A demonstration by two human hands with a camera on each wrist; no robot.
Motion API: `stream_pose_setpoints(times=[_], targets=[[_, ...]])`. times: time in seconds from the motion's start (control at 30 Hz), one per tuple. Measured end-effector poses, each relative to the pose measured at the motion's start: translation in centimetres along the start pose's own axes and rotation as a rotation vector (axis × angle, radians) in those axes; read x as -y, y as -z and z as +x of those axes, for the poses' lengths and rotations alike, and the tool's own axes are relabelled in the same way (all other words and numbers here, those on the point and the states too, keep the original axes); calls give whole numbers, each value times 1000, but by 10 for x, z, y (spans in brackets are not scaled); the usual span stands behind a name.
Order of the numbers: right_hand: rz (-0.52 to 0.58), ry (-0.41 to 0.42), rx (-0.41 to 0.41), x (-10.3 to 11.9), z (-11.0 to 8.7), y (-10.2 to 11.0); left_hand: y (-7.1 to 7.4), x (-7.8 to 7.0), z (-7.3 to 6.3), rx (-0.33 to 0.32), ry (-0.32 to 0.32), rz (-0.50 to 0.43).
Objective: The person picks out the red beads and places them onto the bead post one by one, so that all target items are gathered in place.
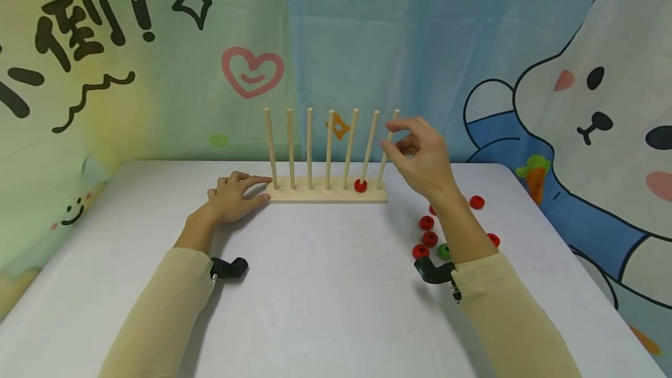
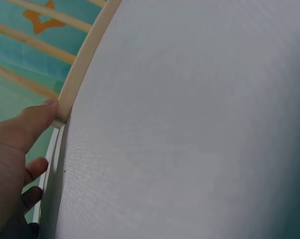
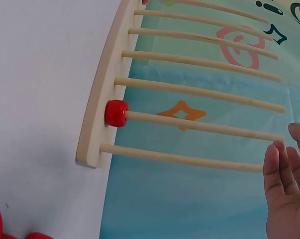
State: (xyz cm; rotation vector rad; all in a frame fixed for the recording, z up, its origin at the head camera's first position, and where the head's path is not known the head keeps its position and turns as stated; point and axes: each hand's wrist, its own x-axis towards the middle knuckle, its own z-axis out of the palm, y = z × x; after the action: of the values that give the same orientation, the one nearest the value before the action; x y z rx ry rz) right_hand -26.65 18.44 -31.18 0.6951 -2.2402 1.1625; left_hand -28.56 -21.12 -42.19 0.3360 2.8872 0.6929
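Note:
A wooden peg rack (image 1: 325, 196) with several upright pegs stands near the table's back edge. My left hand (image 1: 236, 194) holds the left end of its base, index finger at the back and thumb at the front corner. In the left wrist view, the thumb (image 2: 35, 119) is against the base's end. One red bead (image 1: 360, 185) sits at the bottom of the second peg from the right. My right hand (image 1: 422, 153) is raised beside the tops of the rightmost pegs. Its thumb and fingertips are apart, with nothing between them, in the right wrist view.
Several red beads (image 1: 427, 223) and a green bead (image 1: 444, 251) lie on the white table (image 1: 325, 296) at right, partly hidden by the right forearm. A printed cloth (image 1: 367, 34) hangs close behind the rack. Each wrist wears a black camera mount (image 1: 229, 268).

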Motion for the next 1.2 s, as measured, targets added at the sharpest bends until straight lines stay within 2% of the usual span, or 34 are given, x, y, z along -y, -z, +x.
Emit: stream_pose_setpoints(times=[0.6,0.97,1.2], targets=[[-39,-28,72,-12,-26,9,1,-1,-1,11,13,27],[-69,-71,103,-23,-43,19,-3,3,2,-22,4,-3],[-111,-77,128,-27,-50,28,2,-1,-3,-4,7,3]])
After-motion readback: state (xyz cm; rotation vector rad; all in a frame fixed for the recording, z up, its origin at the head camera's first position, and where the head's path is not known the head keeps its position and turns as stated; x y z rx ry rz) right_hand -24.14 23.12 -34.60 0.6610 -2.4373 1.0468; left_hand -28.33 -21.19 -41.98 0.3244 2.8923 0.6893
